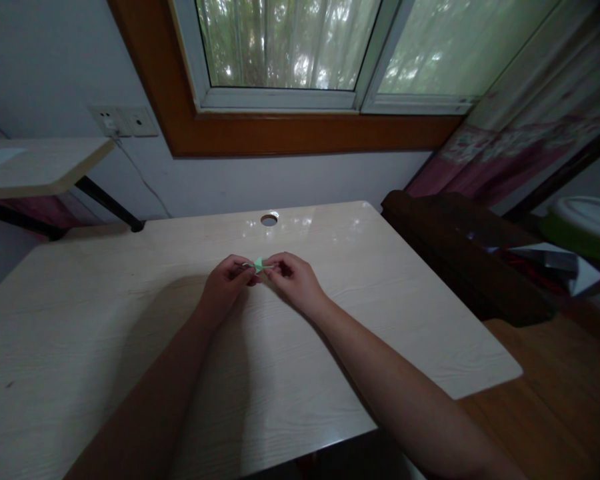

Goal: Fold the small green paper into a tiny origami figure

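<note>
A small light-green origami paper figure (259, 265) is held above the middle of the table, with a pointed centre and thin parts reaching out to both sides. My left hand (229, 280) pinches its left part between thumb and fingers. On the other side, my right hand (293, 275) grips the right part with thumb and forefinger. Both hands are closed, close together and near the tabletop. Fingers cover the outer ends of the paper, so its full shape cannot be made out.
Beneath my hands lies a pale wood-grain table (190, 373) with a round cable hole (269, 219) near its back edge. A raised shelf (55, 163) on black legs stands at the left. Dark wooden furniture (460, 247) is beyond the right edge, and a window (290, 53) is behind.
</note>
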